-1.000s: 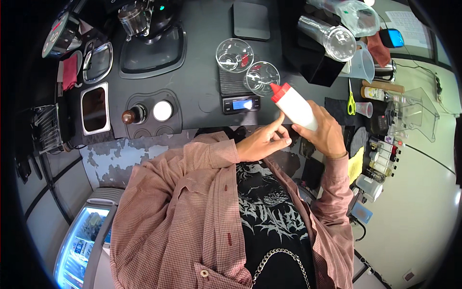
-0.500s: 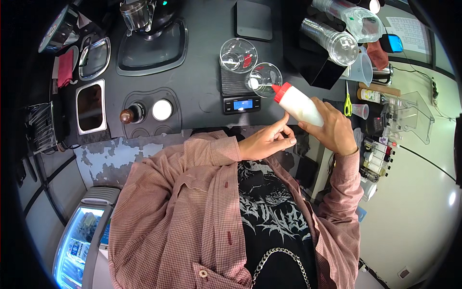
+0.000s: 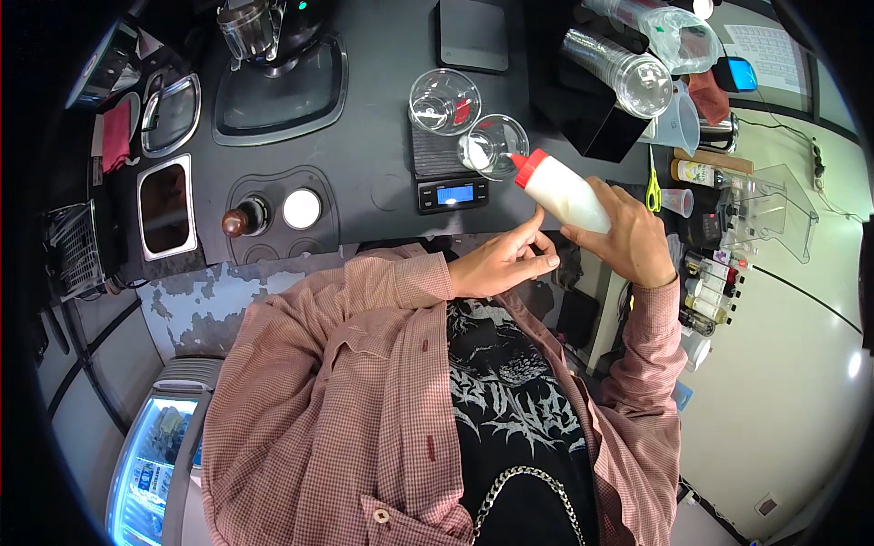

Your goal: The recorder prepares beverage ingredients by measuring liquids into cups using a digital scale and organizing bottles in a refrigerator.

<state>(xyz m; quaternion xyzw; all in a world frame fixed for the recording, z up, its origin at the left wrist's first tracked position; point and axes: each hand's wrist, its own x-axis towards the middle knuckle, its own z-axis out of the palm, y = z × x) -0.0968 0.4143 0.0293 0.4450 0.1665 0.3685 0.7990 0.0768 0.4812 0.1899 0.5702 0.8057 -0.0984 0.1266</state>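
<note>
My right hand (image 3: 639,238) is wrapped round a white squeeze bottle (image 3: 566,196) with a red cap. The bottle is tilted, its red nozzle over the rim of a clear plastic cup (image 3: 514,136). Some white liquid (image 3: 473,153) shows inside that cup. Beside it, touching or nearly so, stands a second clear cup (image 3: 444,91) with a red print. Both cups are by a black digital scale (image 3: 423,197) with a lit blue display; the second one covers part of its platform. Close to the bottle's underside, my left hand (image 3: 505,262) holds nothing, its thumb and index finger apart.
A tamper (image 3: 244,220) and a round white-topped piece (image 3: 301,208) sit on a dark mat to the left. Further back are a black tray (image 3: 282,96) and a flat dark square device (image 3: 473,36). At right lie stacked clear cups (image 3: 628,77) and yellow scissors (image 3: 653,193).
The white patch in the nearer cup looks larger. Both hands and the bottle keep nearly the same pose, while the whole view has shifted slightly.
</note>
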